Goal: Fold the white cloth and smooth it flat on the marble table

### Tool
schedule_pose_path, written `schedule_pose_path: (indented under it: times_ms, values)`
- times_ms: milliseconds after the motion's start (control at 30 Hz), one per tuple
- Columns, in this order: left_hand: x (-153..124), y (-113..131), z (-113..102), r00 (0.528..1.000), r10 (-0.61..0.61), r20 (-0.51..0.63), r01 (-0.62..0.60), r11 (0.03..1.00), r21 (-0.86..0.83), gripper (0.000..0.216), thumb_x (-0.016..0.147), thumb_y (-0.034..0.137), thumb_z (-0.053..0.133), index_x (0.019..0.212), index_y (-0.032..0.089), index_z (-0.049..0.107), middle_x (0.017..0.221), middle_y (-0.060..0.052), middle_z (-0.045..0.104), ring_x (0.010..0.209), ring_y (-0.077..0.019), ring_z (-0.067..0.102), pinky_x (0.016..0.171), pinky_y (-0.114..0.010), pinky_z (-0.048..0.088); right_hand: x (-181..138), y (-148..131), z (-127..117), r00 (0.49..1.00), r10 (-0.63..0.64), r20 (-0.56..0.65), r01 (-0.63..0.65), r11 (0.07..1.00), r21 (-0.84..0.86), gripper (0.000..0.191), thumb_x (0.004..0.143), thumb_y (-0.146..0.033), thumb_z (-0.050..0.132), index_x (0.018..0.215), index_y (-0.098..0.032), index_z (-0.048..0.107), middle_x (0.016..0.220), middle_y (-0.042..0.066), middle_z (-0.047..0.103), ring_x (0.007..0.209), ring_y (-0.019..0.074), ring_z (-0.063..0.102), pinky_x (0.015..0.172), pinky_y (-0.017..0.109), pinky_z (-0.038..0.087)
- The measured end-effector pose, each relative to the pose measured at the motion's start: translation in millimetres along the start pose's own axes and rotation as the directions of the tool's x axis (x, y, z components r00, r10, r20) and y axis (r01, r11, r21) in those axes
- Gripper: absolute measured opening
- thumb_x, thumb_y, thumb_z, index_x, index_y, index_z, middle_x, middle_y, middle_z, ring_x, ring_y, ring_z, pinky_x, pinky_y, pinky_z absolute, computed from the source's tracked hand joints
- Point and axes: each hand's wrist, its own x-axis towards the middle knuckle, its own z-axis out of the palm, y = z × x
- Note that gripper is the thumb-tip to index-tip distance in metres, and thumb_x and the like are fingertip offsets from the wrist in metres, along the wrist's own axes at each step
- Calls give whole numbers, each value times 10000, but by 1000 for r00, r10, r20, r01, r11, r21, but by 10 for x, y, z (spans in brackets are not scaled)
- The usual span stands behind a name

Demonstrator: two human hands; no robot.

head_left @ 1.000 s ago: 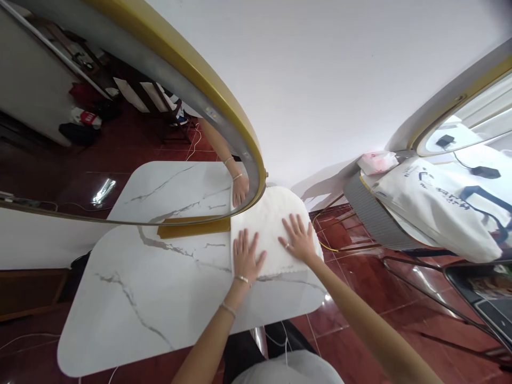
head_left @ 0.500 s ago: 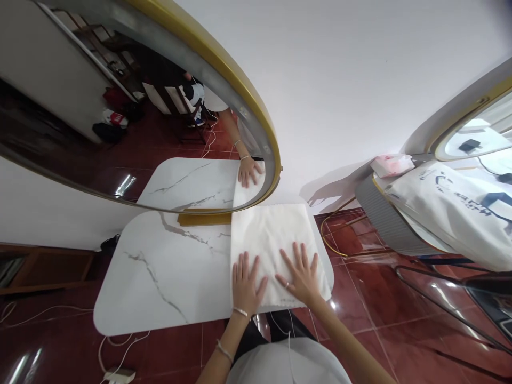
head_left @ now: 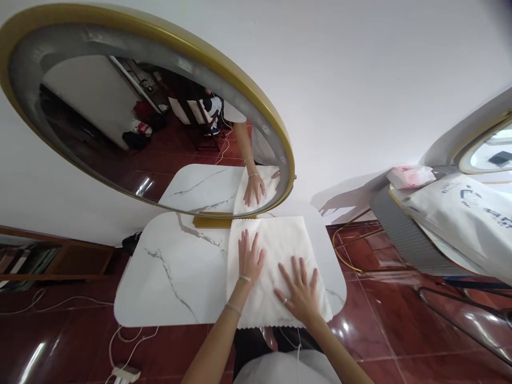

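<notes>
A white cloth (head_left: 280,245) lies spread flat over the right half of a white marble table (head_left: 180,272), its near edge hanging a little over the table's front. My left hand (head_left: 249,257) rests flat on the cloth's left part, fingers stretched out and apart. Lower and to the right, my right hand (head_left: 300,290) presses flat on the cloth near its front edge, fingers spread, a ring on one finger. Neither hand holds anything.
A large round gold-framed mirror (head_left: 160,122) stands at the table's back edge against the white wall and reflects the table and a hand. To the right are a second mirror (head_left: 486,154), a white bag (head_left: 460,218) and a tissue pack (head_left: 410,176). Cables lie on the red tiled floor (head_left: 60,341).
My left hand has slid away from me up the cloth while the right stayed near the front edge. The view has tilted, so more of the mirror shows.
</notes>
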Motion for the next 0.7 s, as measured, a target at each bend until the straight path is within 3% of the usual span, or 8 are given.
schedule_pose_path:
  times_ms: [100,167,367,700]
  values:
    - [419,-74,109,985,-171,12,171,985,6,603,929,333,427,1486,154,281,1588,-137,164,1471,-286,87,1181,-521,165,13,-42,-30,999,31,16,-31,1000,-1,748,910,-559,429,1511,-353,36,1597,107,53,1447,389,99,1073,692,99]
    - [506,-187,115,981,-193,20,192,981,32,621,919,362,449,1487,170,286,1586,-121,186,1471,-277,105,1188,-504,150,35,-97,-30,999,28,29,-28,1000,6,748,909,-561,430,1511,-353,37,1598,105,41,1446,393,94,1074,694,89]
    - [352,-734,-140,975,-220,-30,221,973,63,626,931,424,419,1488,172,286,1594,-108,164,1476,-258,80,1189,-486,155,173,-488,60,997,-46,63,43,998,49,758,889,-602,431,1514,-350,83,1594,119,74,1440,414,93,1059,716,70]
    - [239,-1920,-638,964,-256,-71,262,962,83,656,922,430,440,1483,126,287,1588,-167,140,1470,-311,81,1170,-528,181,424,-1611,347,994,-86,72,77,990,118,750,889,-624,410,1513,-364,85,1592,124,100,1441,410,83,1054,714,32]
